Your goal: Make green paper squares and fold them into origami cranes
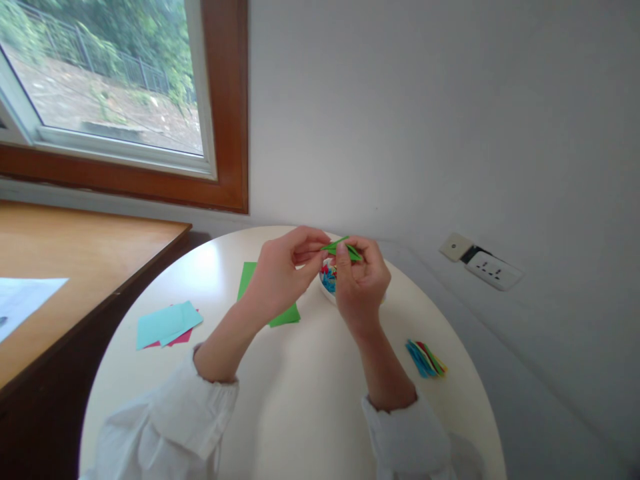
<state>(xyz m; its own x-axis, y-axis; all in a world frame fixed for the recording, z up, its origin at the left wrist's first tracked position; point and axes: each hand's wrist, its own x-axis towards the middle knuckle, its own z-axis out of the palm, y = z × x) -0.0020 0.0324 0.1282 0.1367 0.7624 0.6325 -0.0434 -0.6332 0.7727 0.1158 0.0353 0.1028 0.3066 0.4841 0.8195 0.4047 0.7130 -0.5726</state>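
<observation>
Between my two hands, above the far half of the table, is a piece of folded green paper with pointed ends. My right hand pinches it between thumb and fingers. The fingertips of my left hand close on its left end. Partly hidden behind my right hand is a round white bowl holding small colourful paper pieces. Green paper sheets lie on the table under my left hand and wrist, which cover part of them.
The round white table stands against the wall. Light blue sheets overlap pink ones at left. Several coloured paper strips lie at right. A wooden desk with a paper sheet adjoins on the left, below a window.
</observation>
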